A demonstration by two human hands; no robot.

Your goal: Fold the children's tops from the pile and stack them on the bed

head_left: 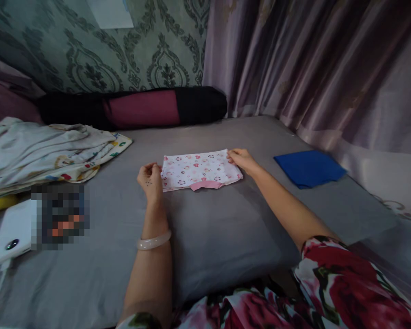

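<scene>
White cotton-like cloth printed with small red hearts and dark flowers, a folded garment with a pink curved edge [202, 167], lies flat on the grey sheet-covered bed [212, 233], between the two hands. The left hand [150, 180] has its thumb and fingers drawn together at the garment's left edge; whether they pinch the fabric, I cannot tell. The right hand [241, 160] grips the far right corner between thumb and fingertips. Nearer the body than the left hand, a pale, glossy round bangle [154, 241] circles the wrist. To the left of that hand sit a white rectangular device with a round dark spot [15, 233] and a cable, a blurred-out patch beside it, and, farther off, a rumpled heap of whitish patterned cloth [51, 151]. Right of the right hand, well apart, lies a folded royal-blue cloth [308, 169]. Beyond both hands, a long black-and-maroon fabric roll [142, 108] rests against the green patterned wall [123, 55].
</scene>
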